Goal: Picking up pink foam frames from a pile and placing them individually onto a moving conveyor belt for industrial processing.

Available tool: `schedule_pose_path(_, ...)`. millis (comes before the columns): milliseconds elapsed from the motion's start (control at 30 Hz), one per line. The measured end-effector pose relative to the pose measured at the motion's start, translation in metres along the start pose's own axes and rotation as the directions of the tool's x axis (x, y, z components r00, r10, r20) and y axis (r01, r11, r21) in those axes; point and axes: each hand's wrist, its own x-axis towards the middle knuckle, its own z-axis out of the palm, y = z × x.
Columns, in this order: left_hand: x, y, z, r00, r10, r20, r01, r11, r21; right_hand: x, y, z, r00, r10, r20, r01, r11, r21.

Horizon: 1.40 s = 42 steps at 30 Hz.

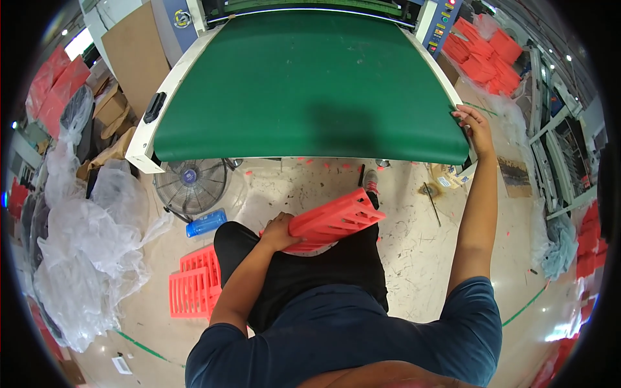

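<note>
The left forearm angles up and inward, its elbow bent, and the left hand [279,233] is closed around the left end of a red slotted piece [336,221]. The right arm reaches forward, nearly straight; the right hand [477,127] is partly open, fingers loosely bent at the near right corner of the green belt [291,84]. The piece is over the lap, its long axis slanting rightward and slightly forward.
</note>
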Motion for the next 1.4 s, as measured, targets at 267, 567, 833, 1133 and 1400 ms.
schedule_pose_path(267,0.001,-0.002,0.000,1.000,0.012,-0.010,-0.012,1.000,0.006,-0.001,-0.004,0.003,1.000,0.006,-0.015,-0.006,1.000,-0.005)
schedule_pose_path(567,-0.001,0.000,-0.002,1.000,0.012,-0.005,-0.012,1.000,0.005,-0.001,-0.003,0.002,1.000,0.010,-0.011,-0.010,1.000,0.013)
schedule_pose_path(833,-0.001,-0.001,0.001,1.000,-0.006,-0.016,0.007,1.000,0.025,-0.004,-0.009,0.006,1.000,0.005,-0.027,-0.005,1.000,0.008)
schedule_pose_path(1133,0.002,0.001,0.003,0.998,0.023,-0.064,-0.021,0.999,0.027,0.003,0.001,0.000,0.998,0.038,-0.053,-0.042,0.996,-0.073)
schedule_pose_path(1400,-0.005,-0.009,0.006,0.954,0.095,-0.283,-0.076,0.994,0.080,-0.136,0.025,0.151,0.884,-0.372,-0.282,0.439,0.867,0.234)
